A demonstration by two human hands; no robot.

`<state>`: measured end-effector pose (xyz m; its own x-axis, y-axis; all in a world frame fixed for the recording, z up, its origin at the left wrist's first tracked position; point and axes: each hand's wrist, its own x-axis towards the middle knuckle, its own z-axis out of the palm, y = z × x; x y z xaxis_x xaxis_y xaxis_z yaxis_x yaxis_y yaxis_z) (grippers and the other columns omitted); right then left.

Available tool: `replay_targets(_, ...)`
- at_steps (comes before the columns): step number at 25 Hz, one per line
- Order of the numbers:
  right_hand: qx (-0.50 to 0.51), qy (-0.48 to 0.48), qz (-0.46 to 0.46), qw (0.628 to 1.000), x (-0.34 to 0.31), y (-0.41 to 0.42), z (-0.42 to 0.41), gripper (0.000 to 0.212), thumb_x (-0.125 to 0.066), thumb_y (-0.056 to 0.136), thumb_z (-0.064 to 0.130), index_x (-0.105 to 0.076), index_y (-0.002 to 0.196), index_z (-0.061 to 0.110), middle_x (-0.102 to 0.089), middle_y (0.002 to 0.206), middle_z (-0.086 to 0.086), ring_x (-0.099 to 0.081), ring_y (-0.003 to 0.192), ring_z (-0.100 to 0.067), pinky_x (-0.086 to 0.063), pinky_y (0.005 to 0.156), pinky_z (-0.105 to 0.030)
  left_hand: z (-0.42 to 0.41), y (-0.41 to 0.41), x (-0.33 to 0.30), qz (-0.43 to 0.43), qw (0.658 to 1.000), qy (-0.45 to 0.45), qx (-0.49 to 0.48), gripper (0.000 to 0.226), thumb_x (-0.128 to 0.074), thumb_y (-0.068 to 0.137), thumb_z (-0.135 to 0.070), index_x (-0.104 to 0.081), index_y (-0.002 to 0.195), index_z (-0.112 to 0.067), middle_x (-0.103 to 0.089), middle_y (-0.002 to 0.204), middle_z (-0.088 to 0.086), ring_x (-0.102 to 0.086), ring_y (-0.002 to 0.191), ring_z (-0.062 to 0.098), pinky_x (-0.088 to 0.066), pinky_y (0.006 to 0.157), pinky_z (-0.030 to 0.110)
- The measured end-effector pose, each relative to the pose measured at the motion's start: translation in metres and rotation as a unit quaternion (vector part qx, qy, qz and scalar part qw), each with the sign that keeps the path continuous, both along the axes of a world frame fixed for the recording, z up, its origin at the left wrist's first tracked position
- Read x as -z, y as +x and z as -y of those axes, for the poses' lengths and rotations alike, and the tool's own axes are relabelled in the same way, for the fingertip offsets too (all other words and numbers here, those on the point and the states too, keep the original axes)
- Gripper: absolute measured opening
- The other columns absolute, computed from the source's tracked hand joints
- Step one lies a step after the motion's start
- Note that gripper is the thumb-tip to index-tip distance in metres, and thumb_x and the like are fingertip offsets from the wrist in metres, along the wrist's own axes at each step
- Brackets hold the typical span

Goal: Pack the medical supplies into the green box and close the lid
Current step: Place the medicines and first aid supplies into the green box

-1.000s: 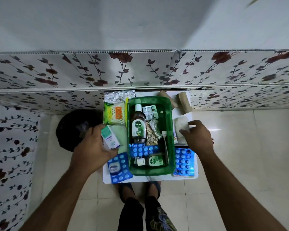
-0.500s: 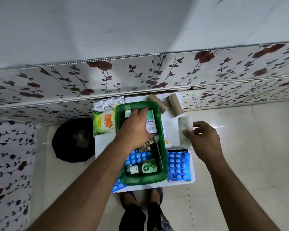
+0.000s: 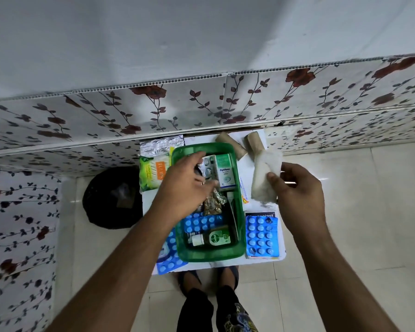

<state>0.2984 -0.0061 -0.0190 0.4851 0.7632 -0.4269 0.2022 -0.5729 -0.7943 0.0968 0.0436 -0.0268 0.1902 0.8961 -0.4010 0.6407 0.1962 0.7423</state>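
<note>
My left hand point(image 3: 187, 185) is over the far half of the green box point(image 3: 241, 245), fingers loosely spread and holding nothing, fingertips just beside the white Optibes carton point(image 3: 224, 172). That carton lies flat in the box's far right corner, and a silver blister strip point(image 3: 207, 166) peeks out next to it, partly under my hand. Below my knuckles sits a gold foil pill strip point(image 3: 213, 204), then a blue blister pack point(image 3: 201, 222) lying across the box, and at the near end a small Dettol bottle point(image 3: 211, 238) on its side, white cap pointing left. A thin white stick-like item point(image 3: 231, 202) runs along the right wall; I can't tell what it is.

My right hand point(image 3: 297, 195) is up off the table point(image 3: 194, 265), thumb and fingers pinched on a white gauze roll point(image 3: 265, 177), held to the right of the box, outside it.

Still on the table: two brown bandage rolls point(image 3: 230, 144) at the far edge, one partly hidden behind the gauze; a blue tablet sheet point(image 3: 261, 234) just right of the box, lying on a dark packet; another blue tablet sheet point(image 3: 168, 259) poking out at the near left corner, half under my forearm. Left of the box sits a green cotton-bud pack point(image 3: 151, 172) with a silver foil pack point(image 3: 159, 147) behind it. On the floor left of the table there's a black bin point(image 3: 110, 197). No lid on the box; it stands open.
</note>
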Motion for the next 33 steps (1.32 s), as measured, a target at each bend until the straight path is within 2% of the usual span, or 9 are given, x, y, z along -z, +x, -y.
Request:
replay_targets(3,-0.068,0.01,-0.02,0.997,-0.016,-0.044,-0.012,0.023,-0.066,0.09,0.02,-0.065,0.112,0.026,-0.071,0.088,0.009,-0.069,0.076,-0.006,-0.06,0.072,-0.035,0.009,-0.047,-0.017,0.012,0.99,0.046,-0.13,0.04,-0.071,0.085,-0.02,-0.062,0.123,-0.026,-0.063,0.12,-0.014,-0.066,0.089,-0.002,-0.052,0.07,0.013)
replay_targets(6,-0.211,-0.041,0.118,0.969,-0.005,-0.087,-0.034,0.027,-0.061,0.09,0.024,-0.06,0.116,0.018,-0.072,0.094,-0.002,-0.068,0.09,-0.025,-0.053,0.075,-0.035,0.019,-0.088,-0.007,-0.021,0.978,0.037,-0.203,0.032,-0.069,0.085,-0.014,-0.065,0.115,-0.024,-0.067,0.111,-0.011,-0.063,0.088,-0.006,-0.05,0.076,0.012)
replay_targets(10,-0.304,-0.073,0.255,0.915,0.021,-0.11,-0.049,0.023,-0.057,0.089,0.019,-0.055,0.109,0.007,-0.07,0.099,-0.014,-0.065,0.095,-0.036,-0.037,0.065,-0.031,0.031,-0.104,0.021,-0.034,0.98,0.018,-0.195,0.027,-0.068,0.085,-0.01,-0.067,0.11,-0.02,-0.069,0.107,-0.006,-0.062,0.088,-0.004,-0.042,0.068,0.0)
replay_targets(16,-0.36,-0.058,0.372,0.854,0.03,-0.119,-0.046,0.026,-0.06,0.085,0.01,-0.058,0.111,0.007,-0.057,0.111,-0.015,-0.066,0.091,-0.036,-0.039,0.064,-0.032,0.04,-0.117,0.034,-0.029,0.979,0.031,-0.199,0.023,-0.067,0.085,-0.011,-0.069,0.106,-0.02,-0.07,0.1,-0.005,-0.065,0.083,0.0,-0.048,0.067,0.014)
replay_targets(20,-0.369,-0.003,0.343,0.864,0.03,-0.116,-0.038,0.026,-0.06,0.087,0.013,-0.063,0.112,0.008,-0.061,0.109,-0.015,-0.066,0.09,-0.035,-0.051,0.073,-0.037,0.048,-0.119,0.034,-0.038,0.983,0.028,-0.178,0.021,-0.067,0.084,-0.012,-0.07,0.104,-0.019,-0.07,0.099,-0.005,-0.065,0.085,0.002,-0.048,0.074,0.013)
replay_targets(24,-0.198,0.055,0.235,0.95,-0.002,-0.075,-0.009,0.022,-0.06,0.087,0.022,-0.069,0.106,0.02,-0.072,0.096,0.0,-0.068,0.077,-0.022,-0.052,0.071,-0.032,0.083,-0.127,0.034,-0.076,0.996,-0.017,-0.049,0.026,-0.076,0.077,-0.017,-0.069,0.102,-0.021,-0.064,0.094,-0.005,-0.064,0.081,0.011,-0.054,0.078,0.032)
replay_targets(26,-0.126,0.012,0.229,0.965,-0.006,-0.044,0.015,0.018,-0.061,0.087,0.02,-0.07,0.102,0.021,-0.071,0.09,0.004,-0.065,0.074,-0.017,-0.044,0.069,-0.027,0.105,-0.126,0.038,-0.13,0.989,-0.047,0.049,0.037,-0.076,0.073,-0.027,-0.065,0.109,-0.026,-0.06,0.102,-0.006,-0.062,0.089,0.014,-0.053,0.078,0.034)
replay_targets(31,-0.231,-0.248,0.237,0.911,0.044,0.008,0.055,0.048,-0.073,0.08,0.035,-0.058,0.124,0.024,-0.065,0.117,-0.007,-0.064,0.101,-0.026,-0.046,0.078,-0.033,0.122,-0.117,0.056,-0.215,0.97,-0.012,0.116,0.046,-0.073,0.068,-0.028,-0.061,0.113,-0.028,-0.056,0.105,-0.005,-0.056,0.102,0.019,-0.051,0.073,0.034)
replay_targets(33,-0.248,-0.266,0.235,0.901,0.059,0.01,0.062,0.06,-0.077,0.077,0.037,-0.051,0.129,0.023,-0.062,0.121,-0.008,-0.063,0.104,-0.028,-0.048,0.079,-0.036,0.122,-0.115,0.059,-0.219,0.967,0.002,0.132,0.044,-0.073,0.069,-0.025,-0.062,0.111,-0.026,-0.057,0.103,-0.004,-0.055,0.102,0.022,-0.051,0.073,0.035)
